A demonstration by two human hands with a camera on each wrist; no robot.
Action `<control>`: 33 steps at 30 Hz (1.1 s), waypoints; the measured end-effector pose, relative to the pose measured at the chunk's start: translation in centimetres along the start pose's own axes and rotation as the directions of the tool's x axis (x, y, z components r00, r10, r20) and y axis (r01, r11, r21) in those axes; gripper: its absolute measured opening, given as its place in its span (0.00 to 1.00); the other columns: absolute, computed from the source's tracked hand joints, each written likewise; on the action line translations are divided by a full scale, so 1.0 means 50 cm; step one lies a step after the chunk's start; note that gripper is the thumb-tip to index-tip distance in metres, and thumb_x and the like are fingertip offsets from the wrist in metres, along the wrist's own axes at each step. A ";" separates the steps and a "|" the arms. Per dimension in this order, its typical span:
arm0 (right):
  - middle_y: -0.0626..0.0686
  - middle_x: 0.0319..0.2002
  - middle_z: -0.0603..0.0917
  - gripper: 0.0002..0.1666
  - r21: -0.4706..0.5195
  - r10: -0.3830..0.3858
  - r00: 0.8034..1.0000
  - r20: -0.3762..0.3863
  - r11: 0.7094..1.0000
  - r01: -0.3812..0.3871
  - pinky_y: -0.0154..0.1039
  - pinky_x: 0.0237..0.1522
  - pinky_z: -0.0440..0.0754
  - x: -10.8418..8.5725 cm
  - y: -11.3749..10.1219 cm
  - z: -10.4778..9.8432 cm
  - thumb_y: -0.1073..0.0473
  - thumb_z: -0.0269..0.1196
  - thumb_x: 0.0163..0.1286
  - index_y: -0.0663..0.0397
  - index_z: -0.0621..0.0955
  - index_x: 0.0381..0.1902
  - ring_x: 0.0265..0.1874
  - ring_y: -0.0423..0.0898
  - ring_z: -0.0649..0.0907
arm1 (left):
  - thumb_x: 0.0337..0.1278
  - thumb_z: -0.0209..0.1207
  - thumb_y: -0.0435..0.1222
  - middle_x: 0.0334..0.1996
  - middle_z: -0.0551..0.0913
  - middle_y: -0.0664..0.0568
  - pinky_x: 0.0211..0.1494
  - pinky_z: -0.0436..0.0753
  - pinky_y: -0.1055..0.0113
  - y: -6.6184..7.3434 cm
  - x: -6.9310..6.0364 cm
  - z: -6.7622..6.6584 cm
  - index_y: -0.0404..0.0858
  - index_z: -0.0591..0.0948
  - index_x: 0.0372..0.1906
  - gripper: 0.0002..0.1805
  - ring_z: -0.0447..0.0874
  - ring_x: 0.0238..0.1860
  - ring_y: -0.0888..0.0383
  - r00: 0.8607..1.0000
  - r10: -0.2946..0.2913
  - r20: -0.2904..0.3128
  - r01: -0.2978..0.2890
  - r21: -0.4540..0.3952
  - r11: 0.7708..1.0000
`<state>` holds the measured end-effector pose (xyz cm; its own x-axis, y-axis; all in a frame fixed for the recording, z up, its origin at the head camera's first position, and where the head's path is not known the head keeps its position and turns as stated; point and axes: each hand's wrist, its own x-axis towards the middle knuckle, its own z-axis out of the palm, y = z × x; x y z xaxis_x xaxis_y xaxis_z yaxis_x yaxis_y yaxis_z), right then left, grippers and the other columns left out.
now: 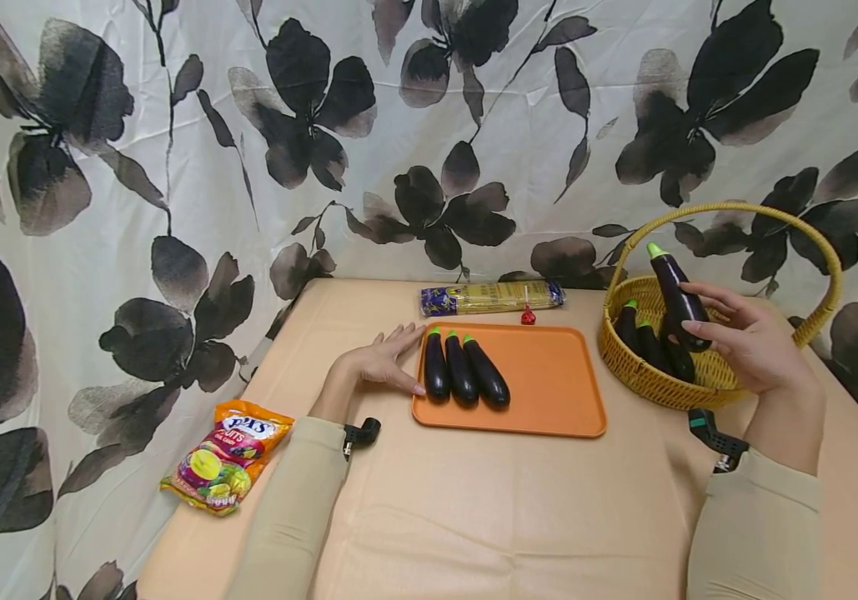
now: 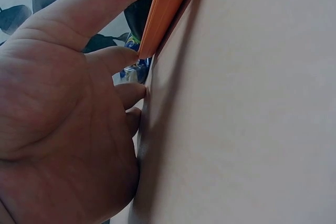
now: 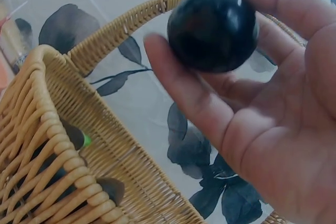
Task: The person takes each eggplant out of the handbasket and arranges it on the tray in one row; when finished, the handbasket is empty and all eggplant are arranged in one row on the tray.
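Observation:
An eggplant (image 1: 678, 302) with a green stem end is pinched in my right hand (image 1: 755, 333), above the yellow wicker basket (image 1: 639, 385). In the right wrist view, the thumb and fingers of the right hand (image 3: 273, 114) curl round the eggplant's dark rounded end (image 3: 212, 30). More eggplants (image 1: 654, 346) lie inside the basket. Three eggplants (image 1: 462, 372) lie side by side on the left part of the orange tray (image 1: 549, 383). My left hand (image 1: 379, 364), fingers spread, touches the tray's left edge; the left wrist view shows its palm (image 2: 58, 124) beside the orange rim (image 2: 165, 14).
Behind the tray lies a long packet (image 1: 492, 297) in blue and clear wrapping, with a small red item (image 1: 528, 316) in front. An orange candy bag (image 1: 228, 457) lies at the table's left edge. The basket's tall handle (image 1: 744, 208) arches over it. Floral cloth hangs behind.

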<state>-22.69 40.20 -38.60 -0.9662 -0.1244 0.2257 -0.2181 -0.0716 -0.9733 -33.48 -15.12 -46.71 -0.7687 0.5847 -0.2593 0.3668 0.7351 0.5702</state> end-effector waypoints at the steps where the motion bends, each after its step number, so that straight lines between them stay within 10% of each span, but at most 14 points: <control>1: 0.50 0.59 0.80 0.33 0.025 -0.016 1.000 0.014 1.000 0.016 0.33 0.46 0.90 -0.001 -0.002 0.002 0.79 0.57 0.73 0.60 0.72 0.74 0.44 0.46 0.91 | 0.42 0.77 0.63 0.86 0.34 0.48 0.85 0.27 0.44 0.000 0.000 0.000 0.52 0.43 0.86 0.73 0.25 0.86 0.47 1.000 0.002 -0.002 -0.002 0.000 1.000; 24: 0.49 0.65 0.73 0.34 -0.164 0.024 0.993 0.112 0.986 -0.005 0.28 0.48 0.87 0.022 0.002 0.043 0.76 0.58 0.74 0.58 0.69 0.76 0.51 0.40 0.85 | 0.40 0.78 0.63 0.86 0.34 0.46 0.85 0.26 0.43 0.001 0.000 0.009 0.51 0.44 0.86 0.73 0.26 0.86 0.47 1.000 0.004 -0.022 -0.004 -0.007 1.000; 33: 0.44 0.64 0.74 0.34 -0.437 0.094 0.991 0.097 0.898 -0.043 0.29 0.46 0.87 0.041 0.004 0.082 0.65 0.63 0.76 0.53 0.70 0.77 0.51 0.35 0.84 | 0.39 0.78 0.63 0.86 0.35 0.46 0.85 0.26 0.44 0.000 0.002 0.009 0.51 0.45 0.86 0.74 0.26 0.86 0.47 1.000 0.006 -0.020 -0.006 -0.017 1.000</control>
<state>-24.18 35.85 -38.18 -0.9647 -0.2259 0.1357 -0.2145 0.3737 -0.9024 -33.31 -14.91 -47.09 -0.7766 0.5823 -0.2404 0.3627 0.7253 0.5851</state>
